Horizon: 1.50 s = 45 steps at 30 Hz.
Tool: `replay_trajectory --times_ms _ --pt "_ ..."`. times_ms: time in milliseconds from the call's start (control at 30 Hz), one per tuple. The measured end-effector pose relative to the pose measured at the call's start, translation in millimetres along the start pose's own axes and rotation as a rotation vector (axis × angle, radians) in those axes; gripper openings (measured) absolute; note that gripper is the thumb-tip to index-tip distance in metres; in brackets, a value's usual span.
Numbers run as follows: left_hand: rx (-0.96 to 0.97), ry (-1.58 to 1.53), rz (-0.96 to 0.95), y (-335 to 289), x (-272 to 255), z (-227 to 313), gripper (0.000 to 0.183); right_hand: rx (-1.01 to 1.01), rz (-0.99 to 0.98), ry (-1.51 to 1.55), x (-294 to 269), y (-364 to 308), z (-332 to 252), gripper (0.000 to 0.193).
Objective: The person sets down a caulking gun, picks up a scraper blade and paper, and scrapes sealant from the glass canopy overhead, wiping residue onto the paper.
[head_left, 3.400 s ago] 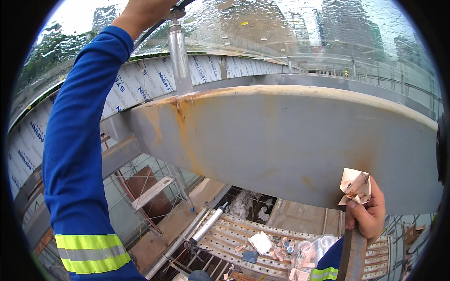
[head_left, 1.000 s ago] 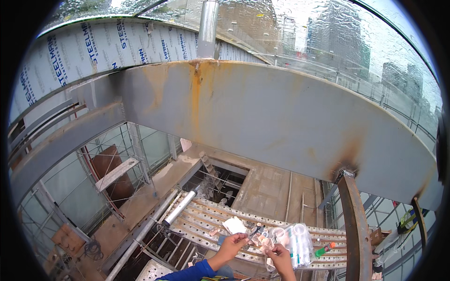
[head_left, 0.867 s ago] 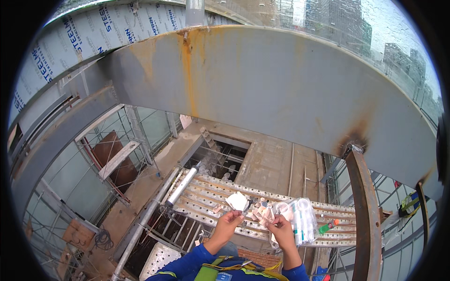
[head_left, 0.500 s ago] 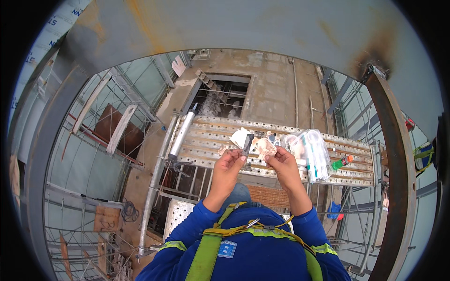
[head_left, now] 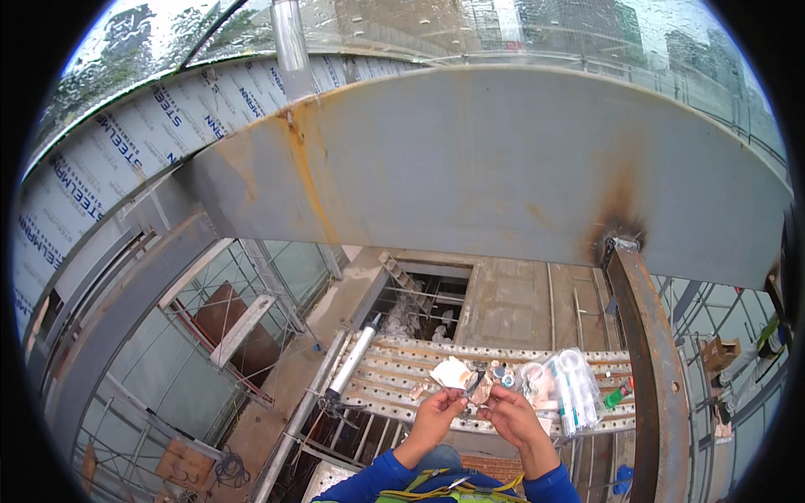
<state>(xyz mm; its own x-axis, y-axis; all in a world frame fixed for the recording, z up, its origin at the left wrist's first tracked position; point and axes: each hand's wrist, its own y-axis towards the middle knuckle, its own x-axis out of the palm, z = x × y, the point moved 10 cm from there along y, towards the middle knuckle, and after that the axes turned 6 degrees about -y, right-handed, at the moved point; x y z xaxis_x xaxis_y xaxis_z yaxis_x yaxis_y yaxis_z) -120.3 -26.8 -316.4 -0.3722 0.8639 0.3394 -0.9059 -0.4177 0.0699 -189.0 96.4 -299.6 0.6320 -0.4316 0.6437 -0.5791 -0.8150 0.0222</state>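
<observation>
My left hand is closed, its thumb and fingers pinching the end of a thin dark strip. Close by on its right, my right hand is closed on a crumpled beige piece of fabric. The fingers and the fabric's folds partly hide where the two meet. Both hands are above a perforated metal scaffold platform. Just beyond them lie a white crumpled scrap and several small pieces. A clear plastic bag with white tubes is right of my right hand.
A silver caulking gun lies at the platform's left end. On the right is a green bottle. A large grey steel beam crosses ahead, joined to a rusty beam. Beyond the platform is a floor opening.
The view has tilted up, showing more of the beam and the wrapped panels. My hands have come closer together, bringing the dark strip against the beige fabric.
</observation>
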Motion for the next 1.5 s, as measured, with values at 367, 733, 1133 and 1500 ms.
replay_trajectory --times_ms 367,733,1133,1500 --pt "0.032 0.053 -0.126 0 22 0 0.020 -0.137 0.223 -0.108 -26 17 21 0.009" --pt "-0.005 0.247 -0.244 7 51 -17 0.026 -0.186 0.475 -0.236 -59 -16 -9 0.011" --pt "-0.030 0.577 -0.583 -19 53 -59 0.029 -0.446 0.984 -0.048 -206 -126 -79 0.013" --pt "-0.180 0.245 0.172 -6 -129 -110 0.025 -0.001 -0.127 -0.009 84 -19 -32 0.023"
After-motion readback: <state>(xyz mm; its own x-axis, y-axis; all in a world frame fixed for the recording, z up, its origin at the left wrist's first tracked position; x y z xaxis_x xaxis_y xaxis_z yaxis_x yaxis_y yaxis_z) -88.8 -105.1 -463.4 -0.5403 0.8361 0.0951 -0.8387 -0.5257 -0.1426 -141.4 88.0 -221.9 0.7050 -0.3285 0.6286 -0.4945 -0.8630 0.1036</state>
